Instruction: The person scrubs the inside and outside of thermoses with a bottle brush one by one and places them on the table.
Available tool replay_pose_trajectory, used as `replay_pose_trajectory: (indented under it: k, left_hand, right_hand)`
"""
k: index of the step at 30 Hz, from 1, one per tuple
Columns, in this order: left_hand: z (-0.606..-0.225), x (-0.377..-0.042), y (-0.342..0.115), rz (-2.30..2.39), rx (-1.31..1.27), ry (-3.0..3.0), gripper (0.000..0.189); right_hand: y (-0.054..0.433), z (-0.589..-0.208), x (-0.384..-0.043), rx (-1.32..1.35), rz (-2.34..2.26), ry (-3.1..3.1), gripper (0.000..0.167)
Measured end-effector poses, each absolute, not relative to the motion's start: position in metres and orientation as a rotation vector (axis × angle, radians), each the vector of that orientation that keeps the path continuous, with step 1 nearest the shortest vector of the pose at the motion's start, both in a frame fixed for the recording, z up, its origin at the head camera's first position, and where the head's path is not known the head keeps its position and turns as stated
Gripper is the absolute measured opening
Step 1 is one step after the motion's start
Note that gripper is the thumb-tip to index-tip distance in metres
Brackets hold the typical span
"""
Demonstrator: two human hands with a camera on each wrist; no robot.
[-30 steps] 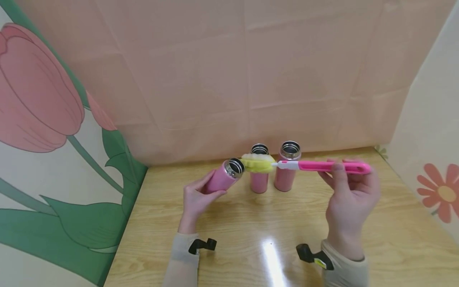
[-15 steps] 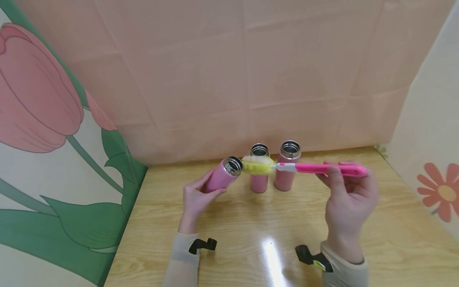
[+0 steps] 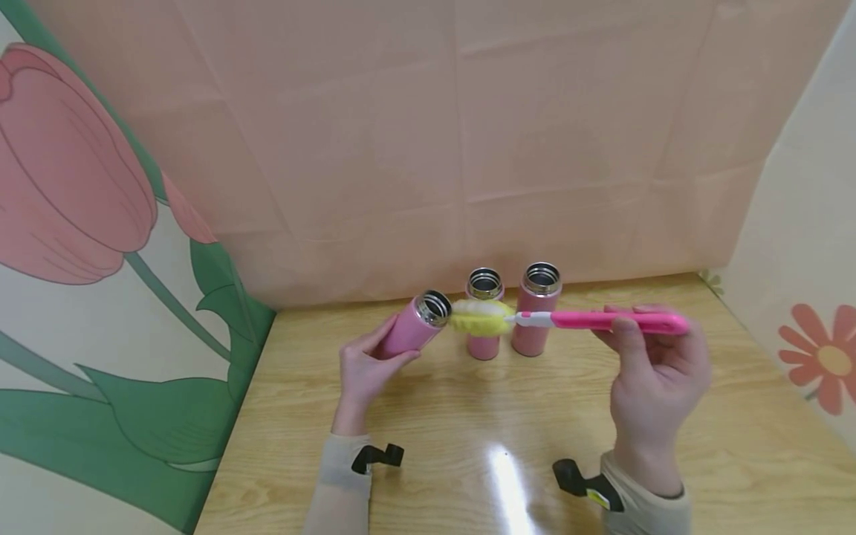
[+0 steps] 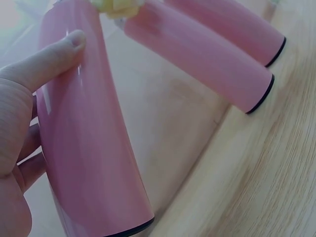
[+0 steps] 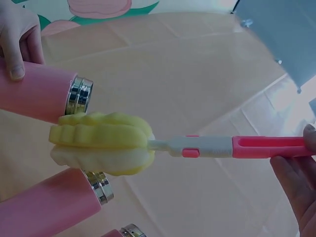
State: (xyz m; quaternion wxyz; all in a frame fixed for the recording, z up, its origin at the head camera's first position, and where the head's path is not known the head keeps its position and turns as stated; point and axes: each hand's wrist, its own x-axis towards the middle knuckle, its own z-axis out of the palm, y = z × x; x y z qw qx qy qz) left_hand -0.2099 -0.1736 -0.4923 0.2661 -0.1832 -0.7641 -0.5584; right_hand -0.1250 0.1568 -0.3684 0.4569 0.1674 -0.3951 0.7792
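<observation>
Near the centre of the head view, the left hand (image 3: 368, 371) grips a tilted pink bottle (image 3: 406, 332), its thumb showing and most of its fingers hidden behind. The bottle's inside is too dark to make out, and in the left wrist view its mouth is cut off by the top edge. At right of the head view, the right hand (image 3: 658, 394) holds a brush (image 3: 535, 319) by its pink handle, partly covering the handle's end; the right wrist view crops this hand at its right edge. The yellow-and-white sponge head (image 3: 480, 318) lies just beside the bottle's rim; whether they touch I cannot tell. It hides the middle of the left standing bottle (image 3: 483, 348). The right standing bottle (image 3: 531, 338), crossed by the brush's neck, shows only its top at the bottom edge of the right wrist view. Compared with half a second ago, the sponge sits slightly lower in the frame, uncovering more of the left standing bottle's neck; both standing bottles are unmoved.
</observation>
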Motion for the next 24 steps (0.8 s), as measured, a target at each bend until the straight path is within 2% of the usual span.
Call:
replay_pose_trajectory:
  k: [24]
  left_hand:
    - [-0.493, -0.209, -0.179, -1.37, -0.541, -2.201, 0.069]
  right_hand:
    - [0.167, -0.371, -0.121, 0.321, 1.925, -1.113, 0.019]
